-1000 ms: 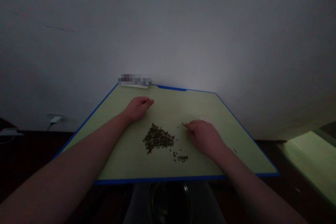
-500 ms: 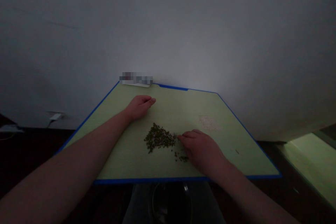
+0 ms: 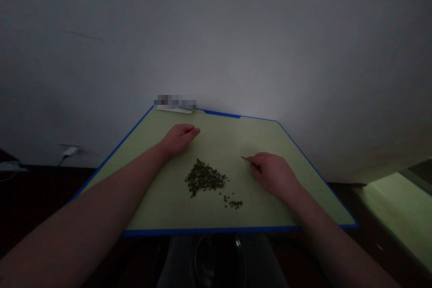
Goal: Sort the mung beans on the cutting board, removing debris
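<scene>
Brown grains (image 3: 204, 179) mostly heaped, few apart, suggest much remains, while the right hand (image 3: 274, 173) pinches a thin tool (image 3: 244, 158), the left hand (image 3: 178, 138) curled closed.

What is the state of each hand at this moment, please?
Left hand: closed loosely, on the table; nothing held that I can see.
Right hand: closed, holding a thin tool.

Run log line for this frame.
left hand: loosely curled | right hand: pinching thin object | larger granule pile: on table | smaller pile: right of it
</scene>
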The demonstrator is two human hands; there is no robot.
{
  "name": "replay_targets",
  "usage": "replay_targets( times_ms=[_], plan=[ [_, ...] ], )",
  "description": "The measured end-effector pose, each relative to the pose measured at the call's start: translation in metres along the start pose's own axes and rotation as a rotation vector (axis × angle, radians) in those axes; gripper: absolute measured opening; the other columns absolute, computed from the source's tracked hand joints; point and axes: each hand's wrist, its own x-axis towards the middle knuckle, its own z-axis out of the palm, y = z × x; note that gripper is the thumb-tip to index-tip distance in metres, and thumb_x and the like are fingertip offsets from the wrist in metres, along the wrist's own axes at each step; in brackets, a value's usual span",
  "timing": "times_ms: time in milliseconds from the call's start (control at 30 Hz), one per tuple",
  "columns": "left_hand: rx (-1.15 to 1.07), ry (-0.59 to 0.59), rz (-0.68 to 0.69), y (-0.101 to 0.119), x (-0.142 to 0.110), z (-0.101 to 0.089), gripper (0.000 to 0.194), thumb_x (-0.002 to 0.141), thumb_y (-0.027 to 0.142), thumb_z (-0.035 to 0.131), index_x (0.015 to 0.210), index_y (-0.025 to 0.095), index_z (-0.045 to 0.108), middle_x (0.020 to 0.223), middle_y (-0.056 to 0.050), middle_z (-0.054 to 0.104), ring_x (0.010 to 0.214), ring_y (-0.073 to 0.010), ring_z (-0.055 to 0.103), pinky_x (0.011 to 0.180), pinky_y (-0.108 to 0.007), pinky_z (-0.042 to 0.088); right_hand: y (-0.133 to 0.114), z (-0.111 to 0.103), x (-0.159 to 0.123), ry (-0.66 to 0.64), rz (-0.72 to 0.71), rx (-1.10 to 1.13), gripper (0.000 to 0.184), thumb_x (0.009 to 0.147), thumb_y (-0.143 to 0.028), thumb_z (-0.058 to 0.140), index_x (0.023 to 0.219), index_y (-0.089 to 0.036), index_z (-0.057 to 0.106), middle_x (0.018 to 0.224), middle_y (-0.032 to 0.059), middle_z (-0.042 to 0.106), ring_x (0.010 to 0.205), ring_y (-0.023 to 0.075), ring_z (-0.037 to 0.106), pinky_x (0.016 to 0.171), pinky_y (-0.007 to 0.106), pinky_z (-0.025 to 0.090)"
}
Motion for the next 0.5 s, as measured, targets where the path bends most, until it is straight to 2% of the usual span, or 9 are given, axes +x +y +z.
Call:
replay_targets(
  times_ms=[100,200,300,500],
  plan=[
    [0.021,-0.003,0.017,-0.002,0.001,0.000,0.043,0.081,0.048,0.037,0.051,0.018,0.034,0.050,0.004,0.027,0.050,-0.0087,0.029,0.049,-0.025,0.021,-0.012,0.007,-0.025,0.018,-0.121,0.061,0.032,0.084,-0.017,0.044,0.106,-0.021,0.067,0.088,0.0057,0.068,0.084,0.0178,0.059,0.074,0.030,0.045],
    [0.010,-0.002,0.022,-0.004,0.001,0.001,0.043,0.081,0.049,0.037,0.051,0.018,0.034,0.049,0.004,0.027,0.050,-0.0088,0.029,0.049,-0.025,0.021,-0.019,0.013,-0.038,0.044,-0.163,0.085,0.033,0.083,-0.014,0.044,0.107,-0.020,0.066,0.091,0.0071,0.068,0.086,0.0199,0.057,0.075,0.034,0.046],
    [-0.006,-0.003,0.026,-0.003,0.000,0.000,0.043,0.081,0.048,0.038,0.051,0.018,0.034,0.049,0.004,0.027,0.050,-0.0089,0.029,0.049,-0.025,0.021,-0.020,0.012,-0.036,0.051,-0.194,0.151,0.034,0.083,-0.013,0.044,0.108,-0.019,0.066,0.092,0.0072,0.068,0.085,0.0191,0.057,0.075,0.034,0.046],
    [-0.008,0.006,0.004,-0.002,-0.001,0.000,0.041,0.081,0.047,0.039,0.052,0.017,0.036,0.048,0.004,0.029,0.050,-0.0086,0.029,0.050,-0.025,0.021,-0.021,0.005,-0.032,0.006,-0.342,0.270,0.036,0.082,-0.011,0.044,0.112,-0.019,0.064,0.093,0.0065,0.066,0.087,0.0181,0.056,0.077,0.031,0.045]
  ],
)
